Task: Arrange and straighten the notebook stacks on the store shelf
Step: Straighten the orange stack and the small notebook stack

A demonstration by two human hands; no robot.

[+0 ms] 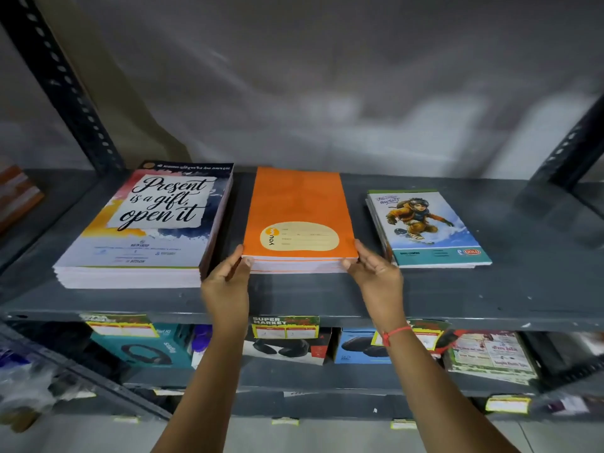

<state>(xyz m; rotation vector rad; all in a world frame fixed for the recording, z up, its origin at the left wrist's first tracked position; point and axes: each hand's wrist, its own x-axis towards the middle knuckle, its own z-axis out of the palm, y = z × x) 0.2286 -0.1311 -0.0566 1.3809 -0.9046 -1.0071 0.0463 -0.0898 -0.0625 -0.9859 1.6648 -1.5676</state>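
Observation:
Three notebook stacks lie on the grey metal shelf (pixel 327 295). The orange stack (pixel 299 204) sits in the middle. My left hand (pixel 225 282) grips its near left corner and my right hand (pixel 376 273) grips its near right corner, thumbs against the front page edges. A thick stack with a "Present is a gift, open it" cover (pixel 147 223) lies to the left, close beside the orange one. A thinner stack with a snowboarder cover (pixel 425 227) lies to the right, its lower notebooks fanned slightly out of line.
Slotted dark uprights (pixel 62 83) stand at the shelf's back left and back right (pixel 568 148). A grey wall closes the back. Below, a lower shelf holds boxed headphones (pixel 147 351) and price tags (pixel 284 326). Another stack (pixel 16 194) shows at the far left.

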